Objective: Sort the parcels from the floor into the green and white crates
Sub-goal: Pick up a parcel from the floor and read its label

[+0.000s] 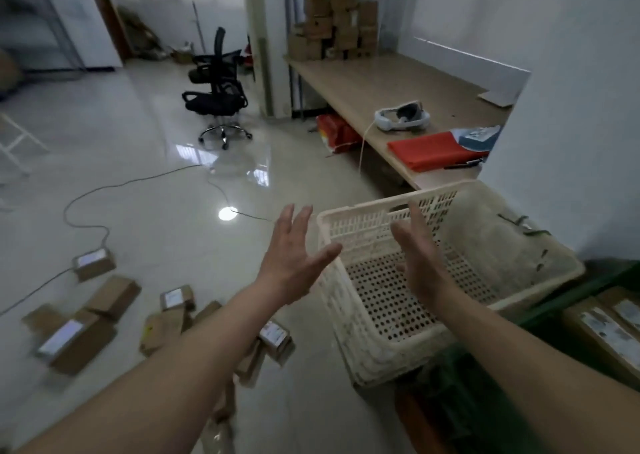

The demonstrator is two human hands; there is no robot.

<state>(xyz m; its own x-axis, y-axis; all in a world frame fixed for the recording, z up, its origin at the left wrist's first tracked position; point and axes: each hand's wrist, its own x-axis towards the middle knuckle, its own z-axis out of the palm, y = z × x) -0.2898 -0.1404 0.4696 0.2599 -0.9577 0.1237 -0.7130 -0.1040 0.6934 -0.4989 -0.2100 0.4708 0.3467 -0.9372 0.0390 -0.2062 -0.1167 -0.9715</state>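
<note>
The white perforated crate (pixel 540 270) sits tilted on the green crate (pixel 464 415) at the lower right, and I see nothing inside it. My left hand (pixel 294 256) hovers with fingers spread just left of the white crate's near corner, holding nothing. My right hand (pixel 420 256) is held over the white crate's inside, fingers straight, also holding nothing. Several brown cardboard parcels (pixel 76 341) with white labels lie scattered on the glossy floor at lower left. More labelled parcels (pixel 609 332) lie in the green crate at the far right.
A wooden table (pixel 374 83) at right carries a stack of cardboard boxes (pixel 334 21), a white headset (pixel 401 116) and a red folder (pixel 433 150). A black office chair (pixel 216 90) stands mid-floor. A cable (pixel 114 187) snakes over the tiles. A red bag (pixel 337 133) lies under the table.
</note>
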